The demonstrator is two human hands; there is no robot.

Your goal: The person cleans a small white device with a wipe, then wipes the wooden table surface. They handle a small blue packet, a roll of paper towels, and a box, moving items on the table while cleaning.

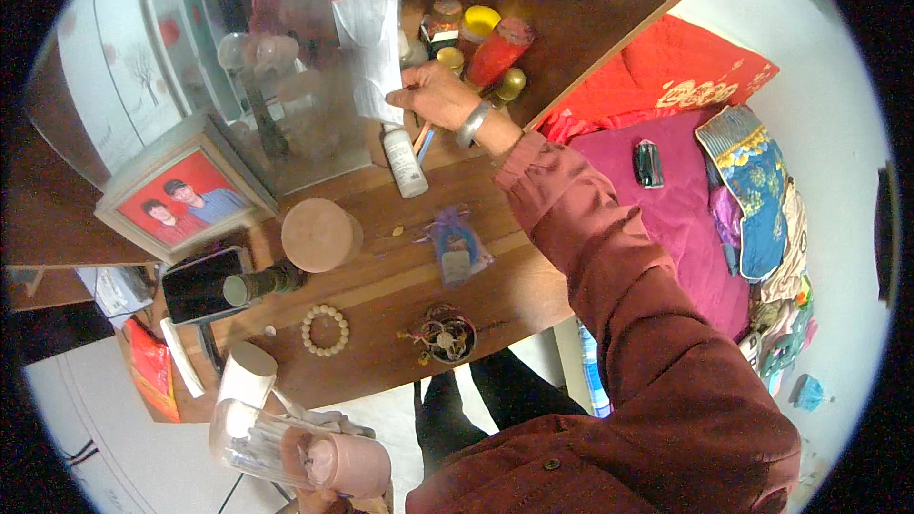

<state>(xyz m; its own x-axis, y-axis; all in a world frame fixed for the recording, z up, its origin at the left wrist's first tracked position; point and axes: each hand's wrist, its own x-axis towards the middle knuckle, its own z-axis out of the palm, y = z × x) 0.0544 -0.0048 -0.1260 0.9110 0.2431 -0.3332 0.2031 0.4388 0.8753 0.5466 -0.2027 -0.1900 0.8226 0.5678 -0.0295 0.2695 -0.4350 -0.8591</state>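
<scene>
My right hand [439, 96], with a silver bangle at the wrist, pinches the edge of a white paper packet [375, 64] that stands before the mirror. Just below it a white bottle [405, 160] lies on the wooden table, with thin sticks or pens beside it. Beyond my fingers are a red cylindrical container [498, 50], a yellow lid [480, 21] and gold-capped bottles [510, 84]. At the lower left my left hand [321, 500], partly cut off by the picture's edge, holds a clear cylindrical container [264, 442] with a pink end.
A framed photo [186, 203], a black phone [200, 285], a round box [318, 235], a dark cylinder [264, 284], a bead bracelet [325, 330], a mesh pouch [457, 250] and a small round dish [448, 339] rest on the table. The mirror [285, 86] stands at the back left.
</scene>
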